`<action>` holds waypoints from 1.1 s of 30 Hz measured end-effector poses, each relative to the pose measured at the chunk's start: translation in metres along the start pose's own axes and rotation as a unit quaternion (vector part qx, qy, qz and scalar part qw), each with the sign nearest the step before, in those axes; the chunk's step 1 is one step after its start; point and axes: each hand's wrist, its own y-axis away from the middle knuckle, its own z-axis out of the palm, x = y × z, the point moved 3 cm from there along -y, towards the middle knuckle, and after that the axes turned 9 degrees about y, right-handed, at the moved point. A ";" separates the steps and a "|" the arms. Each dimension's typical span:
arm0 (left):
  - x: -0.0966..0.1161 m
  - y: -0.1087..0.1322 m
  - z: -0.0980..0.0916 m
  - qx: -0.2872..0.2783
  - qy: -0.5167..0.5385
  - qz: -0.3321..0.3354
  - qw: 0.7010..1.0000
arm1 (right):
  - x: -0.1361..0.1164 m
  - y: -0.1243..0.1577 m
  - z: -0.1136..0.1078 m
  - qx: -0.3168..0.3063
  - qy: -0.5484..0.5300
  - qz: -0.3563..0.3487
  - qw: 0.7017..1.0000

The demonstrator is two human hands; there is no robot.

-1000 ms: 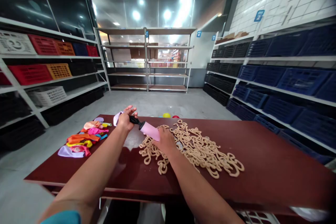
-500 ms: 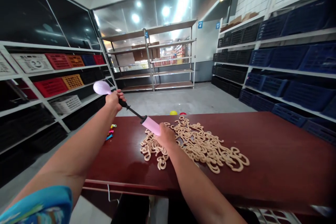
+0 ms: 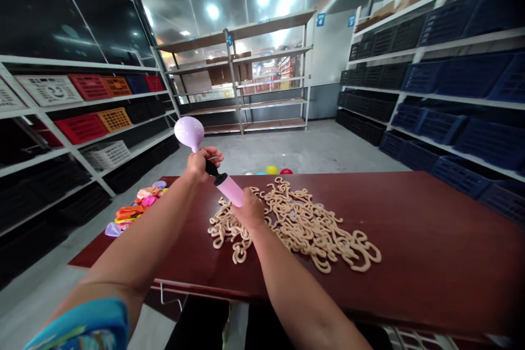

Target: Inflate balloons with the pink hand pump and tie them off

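Observation:
My left hand (image 3: 200,163) is closed round the black handle end of a pink hand pump (image 3: 228,190), where a partly inflated pale purple balloon (image 3: 189,132) sticks up from my fist. My right hand (image 3: 251,212) grips the pump's pink barrel just above the dark red table (image 3: 430,240). The plunger is pushed in, so little black rod shows. A heap of beige S-shaped hooks (image 3: 303,224) lies under and to the right of my right hand.
Flat uninflated balloons (image 3: 137,203) in several colours lie at the table's left end. Small inflated balloons (image 3: 271,170) rest on the floor beyond the table. Shelving with coloured crates (image 3: 88,101) lines the left, blue and black crates (image 3: 443,93) the right.
The plunger was drawn out half a second ago and is now pushed back in. My left hand moved toward the barrel. The purple balloon has grown rounder.

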 end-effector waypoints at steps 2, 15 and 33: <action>0.005 -0.001 0.002 0.008 0.012 -0.013 1.000 | 0.000 -0.001 -0.001 0.005 -0.003 -0.007 1.000; 0.116 -0.016 0.026 0.007 0.018 0.077 0.997 | 0.008 -0.003 0.005 0.046 -0.035 -0.025 0.998; 0.002 0.026 0.013 -0.032 0.085 0.049 0.995 | 0.016 -0.006 -0.003 0.094 0.020 -0.009 0.995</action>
